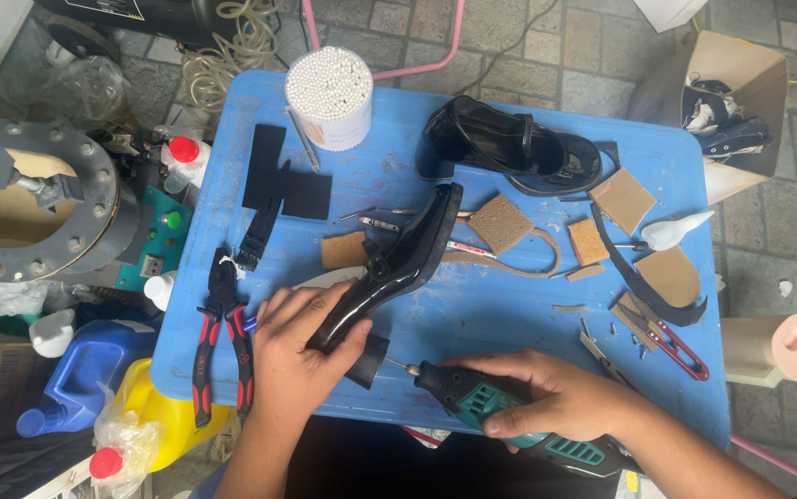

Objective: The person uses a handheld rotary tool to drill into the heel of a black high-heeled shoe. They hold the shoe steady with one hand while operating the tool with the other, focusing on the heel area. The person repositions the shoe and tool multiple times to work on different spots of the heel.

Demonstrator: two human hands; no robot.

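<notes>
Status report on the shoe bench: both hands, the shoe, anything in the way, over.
Left hand grips black heeled shoe. Right hand holds green rotary tool, bit at heel. Red-handled pliers beside left hand.

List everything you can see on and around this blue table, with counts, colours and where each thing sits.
table: 1, blue, centre
heeled shoe: 1, black, in left hand
second shoe: 1, black, table top
rotary tool: 1, green-black, in right hand
pliers: 1, red-black, left edge
cup of sticks: 1, white, top
leather pieces: several, tan, centre-right
snips: 1, red, right
jug: 1, yellow, lower left
left hand: grips shoe
right hand: grips tool
</notes>
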